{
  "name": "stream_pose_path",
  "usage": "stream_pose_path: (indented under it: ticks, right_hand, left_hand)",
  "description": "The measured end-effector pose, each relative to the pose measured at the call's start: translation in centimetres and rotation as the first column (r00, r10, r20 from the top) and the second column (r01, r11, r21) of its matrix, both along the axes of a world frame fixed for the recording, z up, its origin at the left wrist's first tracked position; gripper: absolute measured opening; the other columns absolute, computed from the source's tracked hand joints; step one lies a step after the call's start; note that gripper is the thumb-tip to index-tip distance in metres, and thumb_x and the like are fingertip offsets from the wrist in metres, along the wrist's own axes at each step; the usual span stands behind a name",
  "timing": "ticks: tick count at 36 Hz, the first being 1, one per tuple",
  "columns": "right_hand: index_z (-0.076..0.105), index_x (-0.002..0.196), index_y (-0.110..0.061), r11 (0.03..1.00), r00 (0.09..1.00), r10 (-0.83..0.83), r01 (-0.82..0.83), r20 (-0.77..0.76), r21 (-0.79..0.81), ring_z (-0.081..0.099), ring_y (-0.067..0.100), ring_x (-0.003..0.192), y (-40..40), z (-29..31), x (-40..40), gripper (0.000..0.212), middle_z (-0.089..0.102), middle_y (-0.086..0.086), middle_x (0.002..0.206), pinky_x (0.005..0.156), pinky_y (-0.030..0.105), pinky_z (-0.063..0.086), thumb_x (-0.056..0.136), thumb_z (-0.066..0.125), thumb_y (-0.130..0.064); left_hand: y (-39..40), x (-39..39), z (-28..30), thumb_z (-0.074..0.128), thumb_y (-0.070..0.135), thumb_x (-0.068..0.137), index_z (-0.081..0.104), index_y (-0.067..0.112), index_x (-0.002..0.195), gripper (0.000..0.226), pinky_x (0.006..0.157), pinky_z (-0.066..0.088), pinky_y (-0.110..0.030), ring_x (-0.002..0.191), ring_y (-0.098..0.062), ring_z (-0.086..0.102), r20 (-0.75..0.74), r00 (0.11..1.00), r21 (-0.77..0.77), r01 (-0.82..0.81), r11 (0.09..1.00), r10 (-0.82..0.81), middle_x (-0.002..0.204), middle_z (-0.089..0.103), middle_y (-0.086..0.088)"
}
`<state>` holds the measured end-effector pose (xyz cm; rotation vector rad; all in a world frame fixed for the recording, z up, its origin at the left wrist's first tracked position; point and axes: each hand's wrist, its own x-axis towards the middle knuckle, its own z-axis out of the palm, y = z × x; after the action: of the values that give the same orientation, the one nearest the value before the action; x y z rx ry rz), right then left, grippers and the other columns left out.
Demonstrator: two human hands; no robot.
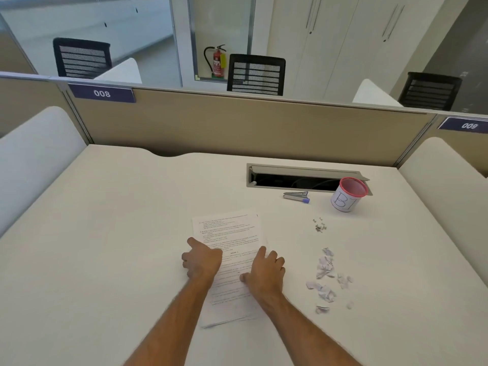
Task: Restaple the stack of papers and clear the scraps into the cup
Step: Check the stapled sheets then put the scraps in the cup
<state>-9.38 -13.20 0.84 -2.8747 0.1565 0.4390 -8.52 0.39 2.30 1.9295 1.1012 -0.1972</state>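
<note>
A stack of printed papers (229,233) lies on the white desk (118,233) in front of me. My left hand (202,259) grips its left edge, thumb on the top sheet and fingers curled at the side. My right hand (266,268) rests on the right edge with its thumb on the page. Right of the stack lie several torn paper scraps (326,280). Farther back sits a small heap of loose staples (320,225). A silver stapler (296,194) with a blue end lies behind the papers. A white cup (348,194) with a red rim stands to its right.
An open cable tray (295,178) is set into the desk behind the stapler and cup. A beige partition (237,122) closes the back of the desk, and white side panels (34,154) flank it. Office chairs stand beyond the partition.
</note>
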Motion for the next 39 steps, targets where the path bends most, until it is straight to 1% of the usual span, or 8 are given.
stream_pose_path:
  ticks: [9, 15, 19, 25, 27, 30, 34, 39]
  right_hand:
    - [0.032, 0.147, -0.011, 1.000, 1.000, -0.006, 0.006, 0.007, -0.011, 0.041, 0.032, 0.128, 0.2, -0.1, -0.4, 0.090, 0.043, 0.015, 0.142, 0.103, 0.039, 0.041, 0.081, 0.076, -0.053]
    - [0.033, 0.147, -0.012, 1.000, 0.999, 0.012, -0.012, 0.030, -0.001, 0.039, 0.031, 0.128, -0.1, -0.9, -1.1, 0.083, 0.041, 0.013, 0.144, 0.104, 0.039, 0.039, 0.085, 0.071, -0.053]
    - [0.033, 0.145, -0.014, 0.988, 0.998, -0.063, 0.059, 0.024, 0.143, 0.039, 0.028, 0.128, -0.9, -0.7, -0.7, 0.092, 0.041, 0.009, 0.140, 0.104, 0.039, 0.039, 0.074, 0.078, -0.054]
    - [0.043, 0.134, -0.027, 0.646, 0.939, -0.343, 0.207, 0.036, 0.735, 0.060, 0.023, 0.119, -4.1, 1.7, 2.3, 0.089, 0.059, 0.002, 0.126, 0.097, 0.041, 0.054, 0.060, 0.094, -0.026]
    - [0.042, 0.133, -0.026, 0.456, 0.923, -0.385, 0.200, -0.010, 0.867, 0.065, 0.017, 0.110, -5.3, 3.2, 3.3, 0.089, 0.065, -0.003, 0.122, 0.093, 0.035, 0.054, 0.062, 0.094, -0.015]
    - [0.049, 0.136, -0.018, 0.259, 0.916, -0.393, 0.192, -0.078, 0.947, 0.068, 0.023, 0.111, -7.0, 5.8, 4.6, 0.079, 0.070, -0.001, 0.123, 0.098, 0.048, 0.055, 0.069, 0.090, -0.009]
    - [0.068, 0.112, -0.014, 0.220, 0.894, -0.449, 0.105, 0.005, 0.970, 0.070, 0.030, 0.104, -7.8, 8.0, 5.3, 0.028, 0.076, 0.004, 0.109, 0.088, 0.044, 0.059, 0.087, 0.074, -0.004]
    - [0.067, 0.103, -0.023, 0.316, 0.846, -0.517, 0.047, 0.130, 0.948, 0.068, 0.028, 0.101, -7.4, 8.4, 5.6, 0.017, 0.073, 0.001, 0.103, 0.090, 0.050, 0.059, 0.094, 0.067, -0.008]
  left_hand:
    - [0.7, 0.4, 0.5, 0.071, 0.011, 0.082, 0.037, 0.007, 0.112, 0.045, 0.097, 0.054, -0.054, 0.103, -0.038, 0.065, 0.072, 0.996, -0.206, -0.044, 0.977, 0.060, 0.109, 0.061, -0.012]
    - [-0.3, -1.3, 0.3, 0.056, 0.012, 0.091, 0.069, 0.010, 0.108, 0.021, 0.072, 0.062, -0.035, 0.089, -0.028, 0.071, 0.187, 0.968, -0.144, 0.195, 0.970, -0.167, 0.106, 0.074, -0.009]
    - [-0.4, -2.2, 1.2, 0.056, 0.012, 0.091, 0.073, 0.018, 0.100, 0.019, 0.069, 0.065, -0.038, 0.082, -0.023, 0.074, 0.321, 0.927, -0.185, 0.262, 0.947, -0.194, 0.096, 0.076, -0.001]
    - [1.0, -2.4, 3.1, 0.061, 0.012, 0.098, 0.072, 0.020, 0.117, 0.023, 0.082, 0.064, -0.046, 0.094, -0.022, 0.077, 0.544, 0.826, -0.369, 0.392, 0.843, -0.146, 0.106, 0.079, 0.001]
    - [1.0, -2.1, 3.9, 0.062, 0.016, 0.099, 0.071, 0.018, 0.120, 0.023, 0.085, 0.063, -0.047, 0.098, -0.024, 0.076, 0.593, 0.791, -0.389, 0.445, 0.806, -0.151, 0.109, 0.078, -0.001]
    - [0.7, -1.2, 5.6, 0.062, 0.015, 0.100, 0.070, 0.018, 0.122, 0.024, 0.087, 0.062, -0.043, 0.103, -0.023, 0.074, 0.660, 0.736, -0.391, 0.508, 0.768, -0.151, 0.113, 0.077, 0.000]
    - [0.3, 0.4, 6.9, 0.054, 0.015, 0.104, 0.065, 0.029, 0.126, 0.028, 0.091, 0.059, -0.041, 0.109, -0.019, 0.069, 0.703, 0.678, -0.283, 0.543, 0.791, -0.214, 0.115, 0.074, 0.006]
    - [0.2, 1.6, 7.1, 0.045, 0.019, 0.107, 0.048, 0.045, 0.134, 0.038, 0.097, 0.056, -0.042, 0.118, -0.017, 0.061, 0.711, 0.630, -0.136, 0.559, 0.818, -0.313, 0.124, 0.063, 0.010]
